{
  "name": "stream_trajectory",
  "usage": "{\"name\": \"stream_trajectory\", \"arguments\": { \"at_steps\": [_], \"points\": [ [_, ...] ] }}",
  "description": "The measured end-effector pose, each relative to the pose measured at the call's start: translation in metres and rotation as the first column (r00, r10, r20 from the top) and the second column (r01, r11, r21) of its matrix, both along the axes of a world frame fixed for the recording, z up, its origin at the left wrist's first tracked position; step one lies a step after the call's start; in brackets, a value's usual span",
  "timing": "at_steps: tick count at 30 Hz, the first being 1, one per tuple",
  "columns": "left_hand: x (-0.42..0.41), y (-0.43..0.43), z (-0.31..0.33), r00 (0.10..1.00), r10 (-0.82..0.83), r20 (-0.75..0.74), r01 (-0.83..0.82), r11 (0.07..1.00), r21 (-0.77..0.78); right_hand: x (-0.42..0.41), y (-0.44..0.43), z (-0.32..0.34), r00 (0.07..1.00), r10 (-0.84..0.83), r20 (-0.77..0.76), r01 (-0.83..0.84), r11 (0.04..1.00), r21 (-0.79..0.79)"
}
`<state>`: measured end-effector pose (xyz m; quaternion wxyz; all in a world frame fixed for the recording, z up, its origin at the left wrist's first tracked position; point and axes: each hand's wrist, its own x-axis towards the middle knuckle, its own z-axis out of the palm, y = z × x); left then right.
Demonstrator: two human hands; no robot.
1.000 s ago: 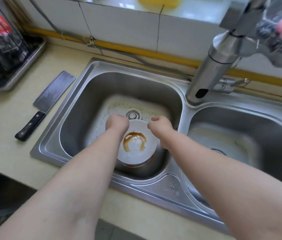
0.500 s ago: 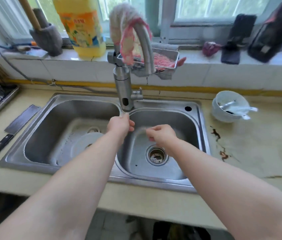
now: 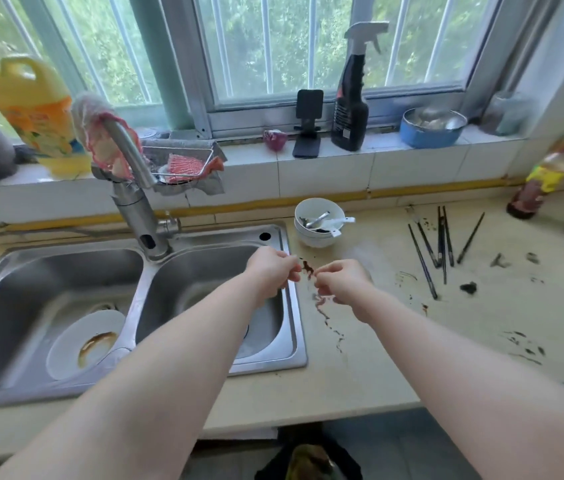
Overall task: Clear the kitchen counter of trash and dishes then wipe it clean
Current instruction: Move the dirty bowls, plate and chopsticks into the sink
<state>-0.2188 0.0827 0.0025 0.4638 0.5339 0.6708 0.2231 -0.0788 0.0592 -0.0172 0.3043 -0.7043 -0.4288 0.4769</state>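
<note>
A white plate [image 3: 76, 344] smeared with brown sauce lies in the left basin of the steel double sink [image 3: 294, 306]. My left hand [image 3: 270, 271] hovers over the sink's right rim, fingers curled, holding nothing. My right hand [image 3: 341, 282] is beside it over the beige counter [image 3: 394, 341], also curled and empty. Just beyond them stand stacked white bowls [image 3: 318, 221] with spoons inside. Several dark chopsticks [image 3: 441, 242] lie scattered to the right. Brown sauce stains [image 3: 325, 317] and dark crumbs [image 3: 468, 288] mark the counter.
The tap [image 3: 135, 199] with a cloth draped on it rises behind the sink. A yellow detergent jug [image 3: 34, 109], a black spray bottle [image 3: 349, 98], a phone stand [image 3: 308, 124] and a blue bowl [image 3: 431, 128] sit on the windowsill. Sauce bottles [image 3: 540, 178] stand at the far right.
Both hands let go of the stained plate in the left basin and moved right, past the right basin to the counter's edge. My view swung right and up.
</note>
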Motion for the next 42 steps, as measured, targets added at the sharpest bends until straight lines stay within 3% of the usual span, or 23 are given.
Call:
{"name": "stream_trajectory", "arguments": {
  "at_steps": [7, 19, 24, 27, 31, 37, 42],
  "points": [
    [0.017, 0.024, -0.002, 0.982, -0.178, -0.07, 0.182, 0.982, 0.049, 0.035, 0.001, -0.001, 0.987, -0.156, 0.023, 0.156, 0.987, -0.021],
    [0.079, 0.057, -0.019, 0.963, -0.244, -0.116, 0.244, 0.97, -0.009, 0.095, 0.028, -0.02, 0.975, -0.222, -0.004, 0.221, 0.973, -0.072],
    [0.103, 0.093, -0.03, 0.988, 0.025, -0.15, -0.01, 0.995, 0.096, 0.131, 0.063, -0.027, 0.991, -0.134, -0.024, 0.131, 0.987, -0.095],
    [0.102, 0.113, -0.034, 0.936, 0.238, -0.258, -0.196, 0.964, 0.177, 0.154, 0.085, -0.032, 0.992, -0.121, -0.022, 0.118, 0.987, -0.109],
    [0.098, 0.131, -0.037, 0.85, 0.467, -0.242, -0.423, 0.881, 0.212, 0.172, 0.114, -0.047, 0.996, -0.08, -0.024, 0.076, 0.987, -0.143],
    [0.092, 0.141, -0.047, 0.821, 0.502, -0.271, -0.497, 0.863, 0.093, 0.161, 0.138, -0.056, 0.994, 0.039, -0.104, -0.055, 0.987, -0.154],
    [0.095, 0.15, -0.051, 0.865, 0.483, -0.133, -0.493, 0.868, -0.057, 0.151, 0.156, -0.057, 0.981, 0.123, -0.148, -0.143, 0.981, -0.135]
  ]
}}
